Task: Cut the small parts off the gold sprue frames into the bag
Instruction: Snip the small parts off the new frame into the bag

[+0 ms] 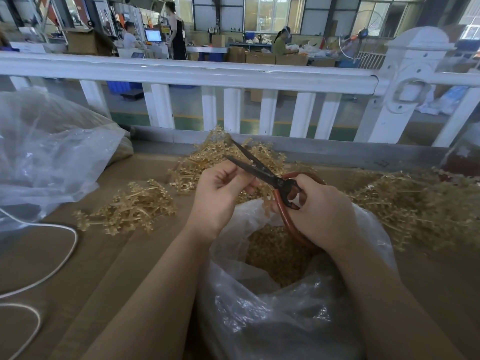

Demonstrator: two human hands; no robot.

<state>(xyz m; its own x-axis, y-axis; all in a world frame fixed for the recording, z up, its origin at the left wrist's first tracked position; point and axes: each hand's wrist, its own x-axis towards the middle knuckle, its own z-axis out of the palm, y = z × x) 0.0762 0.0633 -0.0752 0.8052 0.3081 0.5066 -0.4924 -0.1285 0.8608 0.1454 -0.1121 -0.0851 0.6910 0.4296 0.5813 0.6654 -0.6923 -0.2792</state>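
Cardboard [104, 268] under gold frames [130, 209] by white railing [181, 71]; right fingers [318, 203] grip scissors [262, 172], left fingers [220, 188] curl, contents unclear.

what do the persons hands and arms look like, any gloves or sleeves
Both the left hand and the right hand are bare, with no gloves. Both forearms are uncovered as far as the frame shows, no sleeve in view. No rings, watch or wristband can be seen.
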